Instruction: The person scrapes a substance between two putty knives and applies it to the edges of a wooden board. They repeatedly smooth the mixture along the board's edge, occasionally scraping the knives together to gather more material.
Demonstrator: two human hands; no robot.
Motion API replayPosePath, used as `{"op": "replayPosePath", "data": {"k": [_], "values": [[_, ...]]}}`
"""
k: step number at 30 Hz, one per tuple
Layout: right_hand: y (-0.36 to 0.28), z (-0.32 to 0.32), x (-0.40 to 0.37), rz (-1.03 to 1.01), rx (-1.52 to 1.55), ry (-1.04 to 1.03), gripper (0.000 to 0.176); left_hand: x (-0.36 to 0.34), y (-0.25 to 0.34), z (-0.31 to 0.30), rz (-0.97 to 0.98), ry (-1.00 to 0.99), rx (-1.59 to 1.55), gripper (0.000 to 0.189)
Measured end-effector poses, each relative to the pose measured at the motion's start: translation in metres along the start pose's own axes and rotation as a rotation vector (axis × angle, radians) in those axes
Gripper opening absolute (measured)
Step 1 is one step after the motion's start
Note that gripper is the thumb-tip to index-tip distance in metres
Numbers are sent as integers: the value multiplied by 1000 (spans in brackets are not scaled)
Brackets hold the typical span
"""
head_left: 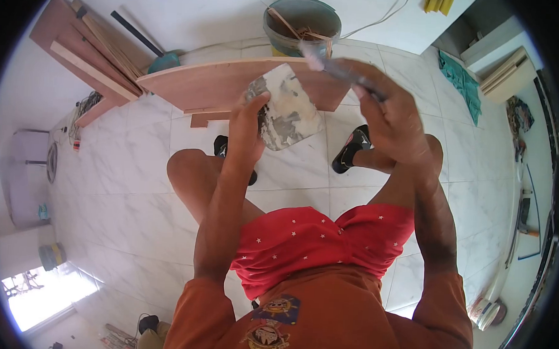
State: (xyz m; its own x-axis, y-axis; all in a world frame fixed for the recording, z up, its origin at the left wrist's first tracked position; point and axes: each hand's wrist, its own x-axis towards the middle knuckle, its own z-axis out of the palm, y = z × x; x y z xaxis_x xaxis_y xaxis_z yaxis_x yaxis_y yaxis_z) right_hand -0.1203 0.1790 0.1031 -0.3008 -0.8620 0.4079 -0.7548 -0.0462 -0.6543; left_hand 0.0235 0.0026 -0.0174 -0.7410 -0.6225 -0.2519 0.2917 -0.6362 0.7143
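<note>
My left hand (252,120) grips a flat square board (287,107) smeared with grey and white putty, held up in front of me. My right hand (391,117) is closed around the handle of a thin putty knife (334,68), whose blade end reaches toward the top edge of the smeared board. Just beyond both hands a curved reddish plywood panel (208,84) rests low over the white marble floor. I am seated, with my knees and black shoes below the hands.
A green bucket (301,26) with wood strips stands behind the panel. Stacked plywood boards (88,47) lean at the far left, a teal dustpan (163,60) beside them. A teal cloth (461,79) lies at right, and a small white tub (485,311) sits lower right.
</note>
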Motion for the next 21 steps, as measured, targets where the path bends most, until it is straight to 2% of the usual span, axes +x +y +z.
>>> {"op": "replayPosePath", "data": {"k": [3,4,6,11,16,19,21], "values": [[5,16,-3,-238,-42,-105,62,10,-11,-8,-63,-118,-241,38],[12,22,-6,-294,-133,-133,77,10,-11,-7,-59,-154,-279,39],[23,37,-12,-383,-163,-146,77,8,-10,-6,-53,-228,-352,42],[53,51,-25,-473,-260,-214,81,8,-16,-12,6,-102,-273,40],[51,31,-22,-296,-317,-273,81,3,-11,-8,31,-87,-235,38],[76,24,-24,-292,-479,-351,76,3,-1,-6,42,-88,-259,38],[91,28,-24,-170,-473,-292,72,3,10,-3,103,-84,-241,39]]}}
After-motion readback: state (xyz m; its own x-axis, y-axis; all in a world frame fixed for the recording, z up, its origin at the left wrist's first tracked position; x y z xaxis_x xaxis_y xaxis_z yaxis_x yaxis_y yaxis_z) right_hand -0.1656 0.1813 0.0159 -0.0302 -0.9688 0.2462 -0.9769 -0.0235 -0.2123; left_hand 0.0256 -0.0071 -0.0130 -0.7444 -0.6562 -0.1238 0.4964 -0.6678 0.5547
